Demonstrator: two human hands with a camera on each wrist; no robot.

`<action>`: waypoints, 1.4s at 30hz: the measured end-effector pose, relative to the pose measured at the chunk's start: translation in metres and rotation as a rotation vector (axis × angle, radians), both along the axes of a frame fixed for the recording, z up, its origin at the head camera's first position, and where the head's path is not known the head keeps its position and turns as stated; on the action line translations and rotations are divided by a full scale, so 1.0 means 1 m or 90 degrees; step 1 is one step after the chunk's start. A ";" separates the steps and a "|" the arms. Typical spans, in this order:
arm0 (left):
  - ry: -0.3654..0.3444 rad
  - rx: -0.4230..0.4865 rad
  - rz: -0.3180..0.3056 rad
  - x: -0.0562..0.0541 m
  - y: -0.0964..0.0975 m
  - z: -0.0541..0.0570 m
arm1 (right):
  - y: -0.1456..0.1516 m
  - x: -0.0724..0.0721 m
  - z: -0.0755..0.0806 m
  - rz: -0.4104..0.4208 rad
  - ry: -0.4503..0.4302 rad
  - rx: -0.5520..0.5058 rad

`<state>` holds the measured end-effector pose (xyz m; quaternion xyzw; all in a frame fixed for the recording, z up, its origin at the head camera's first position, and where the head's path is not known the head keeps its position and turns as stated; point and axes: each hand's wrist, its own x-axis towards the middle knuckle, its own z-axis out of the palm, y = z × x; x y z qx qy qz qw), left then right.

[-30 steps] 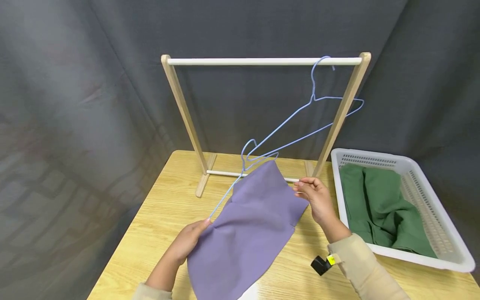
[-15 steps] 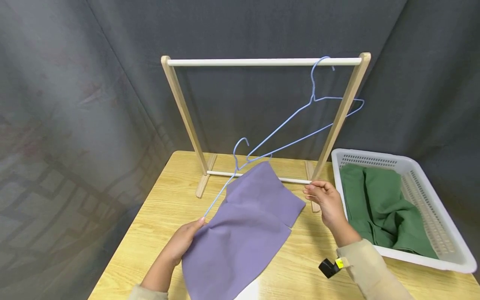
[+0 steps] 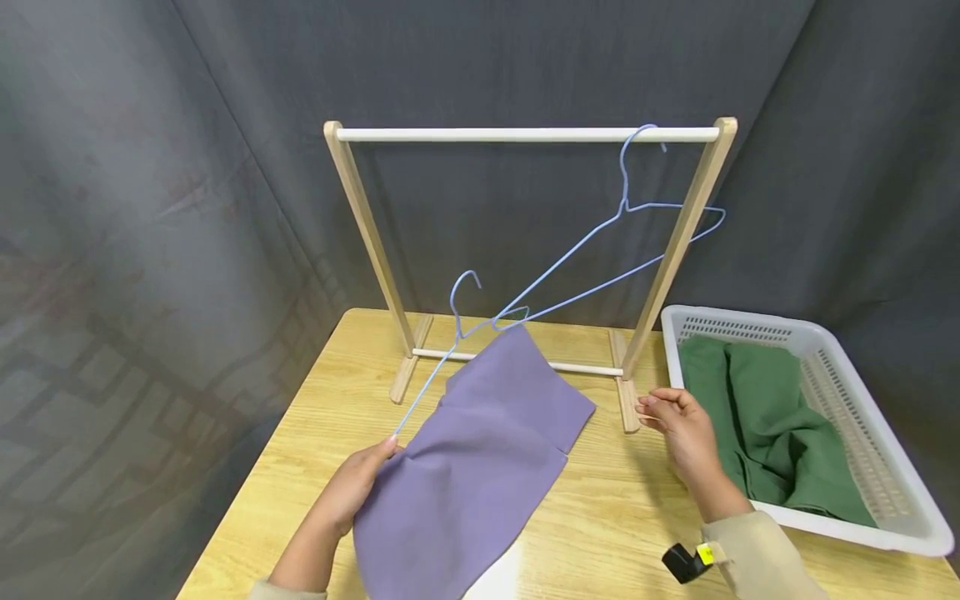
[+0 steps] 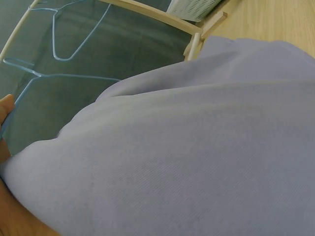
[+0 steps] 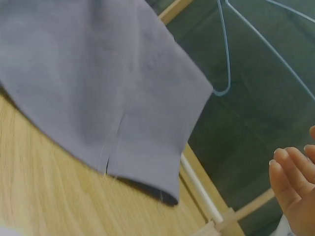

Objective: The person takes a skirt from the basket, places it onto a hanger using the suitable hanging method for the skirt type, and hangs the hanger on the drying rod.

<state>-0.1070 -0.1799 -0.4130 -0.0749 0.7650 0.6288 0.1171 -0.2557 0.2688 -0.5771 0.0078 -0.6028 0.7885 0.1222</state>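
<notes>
A light-blue wire clothes hanger (image 3: pixel 429 390) slants up from my left hand (image 3: pixel 351 485), which grips its near end. Over the hanger drapes a purple cloth garment (image 3: pixel 480 454), its lower part hanging close over the table. In the left wrist view, the cloth (image 4: pixel 187 147) fills most of the picture, with the hanger's blue wire (image 4: pixel 74 75) beyond it. My right hand (image 3: pixel 681 429) is apart from the cloth, to its right, its fingers loosely bent and holding nothing. The right wrist view shows a small slit at the hem of the garment (image 5: pixel 142 98).
A wooden rack with a white top rail (image 3: pixel 480 135) stands at the back of the table (image 3: pixel 300 467). Another blue hanger (image 3: pixel 570 250) hangs from its right end. On the right is a white plastic basket (image 3: pixel 892 467) with folded green cloth (image 3: pixel 765 400) inside. Grey curtains hang behind.
My right hand has drawn away from the garment's edge, to the right and nearer me. My left hand has shifted slightly left, carrying the hanger and garment along.
</notes>
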 end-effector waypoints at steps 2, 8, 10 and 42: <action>0.000 0.000 0.006 0.000 -0.001 0.001 | 0.005 0.006 0.000 -0.013 -0.015 0.017; 0.011 -0.002 0.027 0.000 -0.003 0.005 | 0.014 0.029 0.010 -0.026 -0.056 0.077; 0.020 -0.002 0.036 -0.001 -0.003 0.006 | 0.011 0.039 0.026 -0.007 -0.056 0.086; 0.065 0.023 0.087 -0.019 -0.001 0.024 | 0.061 0.042 0.023 -0.083 -0.185 0.329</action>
